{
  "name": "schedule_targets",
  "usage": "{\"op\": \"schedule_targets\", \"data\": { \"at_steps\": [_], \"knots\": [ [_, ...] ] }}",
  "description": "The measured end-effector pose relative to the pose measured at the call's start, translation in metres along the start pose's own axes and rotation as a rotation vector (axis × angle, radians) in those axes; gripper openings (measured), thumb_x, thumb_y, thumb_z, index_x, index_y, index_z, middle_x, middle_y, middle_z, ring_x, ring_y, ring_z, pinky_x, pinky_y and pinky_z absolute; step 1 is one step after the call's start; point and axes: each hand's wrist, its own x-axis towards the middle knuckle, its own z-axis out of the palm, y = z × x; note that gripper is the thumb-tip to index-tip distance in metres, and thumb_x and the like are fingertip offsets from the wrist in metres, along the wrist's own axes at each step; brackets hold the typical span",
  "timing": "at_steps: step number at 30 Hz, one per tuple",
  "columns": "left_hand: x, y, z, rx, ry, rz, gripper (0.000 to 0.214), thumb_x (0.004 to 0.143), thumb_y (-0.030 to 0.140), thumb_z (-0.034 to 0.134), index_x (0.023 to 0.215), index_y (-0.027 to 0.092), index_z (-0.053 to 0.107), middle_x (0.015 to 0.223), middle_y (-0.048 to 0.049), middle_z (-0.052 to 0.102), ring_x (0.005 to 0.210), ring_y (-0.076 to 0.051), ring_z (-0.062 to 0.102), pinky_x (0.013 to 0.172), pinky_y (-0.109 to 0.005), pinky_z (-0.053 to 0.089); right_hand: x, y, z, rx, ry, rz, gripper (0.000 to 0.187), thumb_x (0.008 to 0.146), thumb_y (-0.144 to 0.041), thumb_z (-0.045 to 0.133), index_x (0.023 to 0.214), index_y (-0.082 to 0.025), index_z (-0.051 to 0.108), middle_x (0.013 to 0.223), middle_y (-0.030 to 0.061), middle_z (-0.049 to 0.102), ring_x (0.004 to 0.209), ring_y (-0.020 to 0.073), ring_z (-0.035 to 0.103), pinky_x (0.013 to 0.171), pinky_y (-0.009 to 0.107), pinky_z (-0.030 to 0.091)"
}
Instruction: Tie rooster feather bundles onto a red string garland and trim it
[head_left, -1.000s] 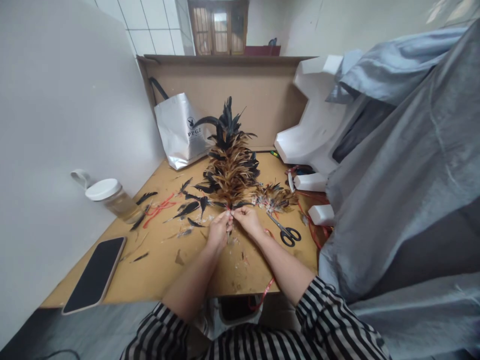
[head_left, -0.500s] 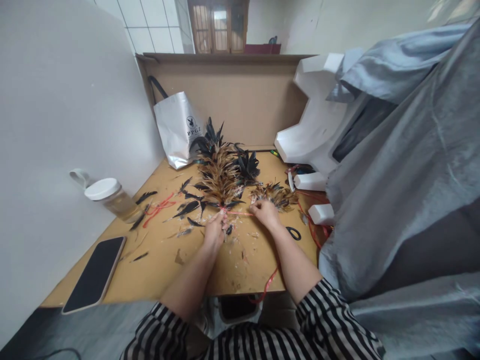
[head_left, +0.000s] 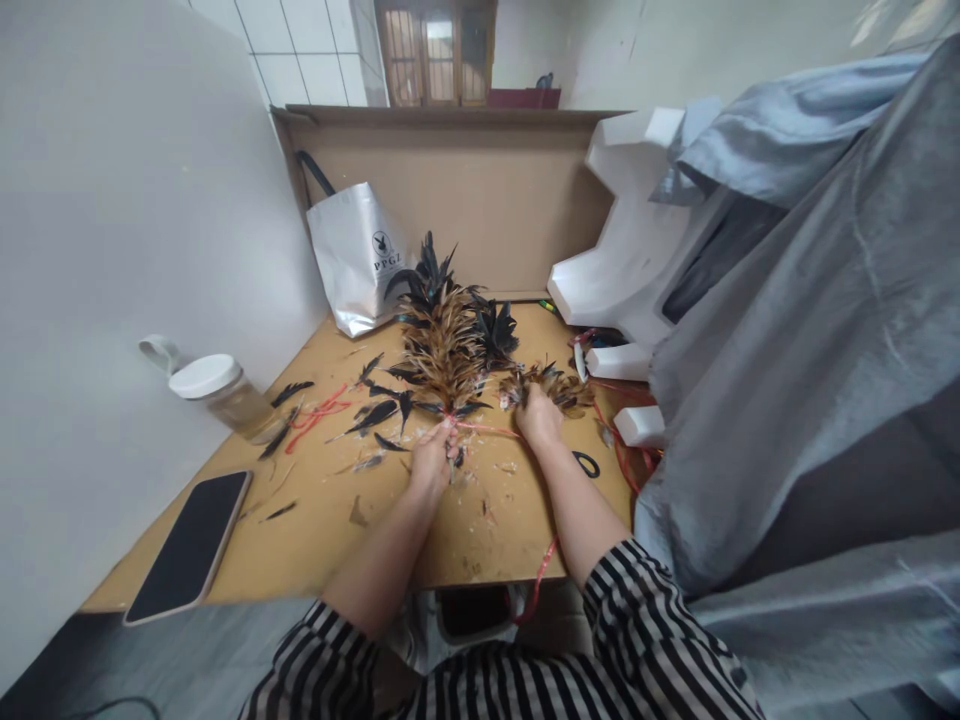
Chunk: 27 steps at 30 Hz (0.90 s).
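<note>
My left hand point(head_left: 433, 455) is closed around the base of a feather duster point(head_left: 448, 350), which points away from me with brown feathers below and black ones at its tip. From that base a thin red string point(head_left: 487, 428) runs to my right hand point(head_left: 538, 415). The right fingers are curled at the left side of a pile of loose brown feathers point(head_left: 566, 388), and their tips are partly hidden there. The string's tail hangs past the table's front edge. A clump of black feathers point(head_left: 496, 335) lies right behind the duster.
Loose black feathers point(head_left: 379, 415) and red string scraps point(head_left: 319, 415) litter the table point(head_left: 315, 545). On the left are a lidded cup point(head_left: 232, 398) and a phone point(head_left: 189, 548). Behind stands a silver bag point(head_left: 349, 260). White foam point(head_left: 630, 230), grey cloth point(head_left: 810, 350) and a black ring point(head_left: 586, 465) are on the right.
My right hand has moved slightly right and away from me, its fingers now reaching into the feather pile. The left hand stays at the duster's base.
</note>
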Motion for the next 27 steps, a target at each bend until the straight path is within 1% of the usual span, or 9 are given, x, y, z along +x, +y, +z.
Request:
{"op": "schedule_targets", "data": {
  "at_steps": [2, 5, 8, 10, 12, 15, 19, 22, 27],
  "knots": [
    [0.0, 0.0, 0.0, 0.005, -0.001, 0.004, 0.027, 0.059, 0.028, 0.078, 0.069, 0.009, 0.06, 0.058, 0.0011, 0.053, 0.044, -0.002, 0.039, 0.035, -0.013, 0.021, 0.003, 0.005, 0.0, 0.194, 0.043, 0.025, 0.033, 0.076, -0.023, 0.052, 0.109, -0.019, 0.054, 0.091, 0.0085, 0.066, 0.082, 0.0208, 0.06, 0.07, 0.03, 0.042],
    [0.001, -0.001, -0.001, 0.006, -0.003, 0.006, 0.029, 0.058, 0.029, 0.078, 0.067, 0.01, 0.059, 0.057, 0.0013, 0.053, 0.044, -0.002, 0.039, 0.035, -0.014, 0.021, 0.008, 0.007, -0.002, 0.691, 0.028, 0.115, 0.031, 0.069, -0.023, 0.054, 0.099, -0.016, 0.055, 0.071, 0.002, 0.063, 0.058, 0.0136, 0.054, 0.055, 0.024, 0.04],
    [0.002, -0.002, -0.002, 0.004, -0.017, 0.01, 0.029, 0.058, 0.029, 0.078, 0.067, 0.01, 0.059, 0.057, 0.0013, 0.052, 0.044, -0.002, 0.039, 0.035, -0.014, 0.022, 0.008, 0.003, -0.01, 1.233, -0.164, 0.218, 0.025, 0.061, -0.024, 0.059, 0.085, -0.017, 0.054, 0.061, -0.0027, 0.057, 0.041, 0.0068, 0.039, 0.04, 0.019, 0.027],
    [0.002, -0.003, -0.002, 0.008, -0.02, 0.015, 0.029, 0.057, 0.029, 0.078, 0.068, 0.009, 0.059, 0.058, 0.0011, 0.053, 0.044, -0.002, 0.039, 0.035, -0.014, 0.022, 0.005, -0.002, -0.016, 1.484, -0.357, 0.235, 0.026, 0.056, -0.02, 0.065, 0.078, -0.017, 0.053, 0.063, -0.0026, 0.059, 0.041, 0.0045, 0.038, 0.038, 0.016, 0.021],
    [0.002, -0.003, -0.002, 0.016, -0.018, 0.02, 0.03, 0.056, 0.029, 0.078, 0.068, 0.009, 0.059, 0.059, 0.0011, 0.053, 0.045, -0.002, 0.039, 0.035, -0.014, 0.021, -0.002, -0.009, -0.02, 1.627, -0.524, 0.226, 0.028, 0.054, -0.016, 0.068, 0.077, -0.017, 0.053, 0.067, -0.0018, 0.061, 0.044, 0.0037, 0.041, 0.038, 0.014, 0.022],
    [0.0, -0.003, 0.0, 0.035, -0.015, 0.025, 0.032, 0.055, 0.031, 0.079, 0.068, 0.01, 0.059, 0.057, 0.0014, 0.053, 0.044, -0.002, 0.037, 0.035, -0.014, 0.019, -0.017, -0.021, -0.018, 1.663, -0.696, 0.22, 0.026, 0.055, -0.014, 0.071, 0.074, -0.017, 0.054, 0.067, -0.0016, 0.063, 0.046, 0.0041, 0.046, 0.038, 0.013, 0.027],
    [-0.002, -0.002, 0.002, 0.066, -0.008, 0.024, 0.033, 0.054, 0.033, 0.078, 0.069, 0.01, 0.06, 0.057, 0.0015, 0.052, 0.044, -0.002, 0.037, 0.036, -0.014, 0.019, -0.034, -0.036, -0.005, 1.6, -0.876, 0.203, 0.024, 0.057, -0.017, 0.074, 0.075, -0.016, 0.058, 0.066, 0.0, 0.064, 0.053, 0.0071, 0.055, 0.046, 0.016, 0.041],
    [-0.003, -0.002, 0.003, 0.084, -0.023, 0.023, 0.035, 0.054, 0.035, 0.078, 0.072, 0.009, 0.063, 0.057, 0.0014, 0.052, 0.044, -0.002, 0.037, 0.036, -0.014, 0.019, -0.041, -0.042, 0.005, 1.56, -0.906, 0.197, 0.021, 0.06, -0.021, 0.075, 0.075, -0.013, 0.063, 0.066, 0.0023, 0.065, 0.059, 0.009, 0.059, 0.052, 0.017, 0.046],
    [-0.004, -0.003, 0.004, 0.1, -0.039, 0.027, 0.04, 0.053, 0.037, 0.078, 0.076, 0.008, 0.064, 0.057, 0.0016, 0.052, 0.043, -0.002, 0.037, 0.036, -0.015, 0.019, -0.042, -0.043, 0.011, 1.53, -0.865, 0.21, 0.022, 0.059, -0.027, 0.077, 0.073, -0.013, 0.066, 0.065, 0.0026, 0.064, 0.06, 0.0078, 0.057, 0.05, 0.015, 0.044]
  ]
}}
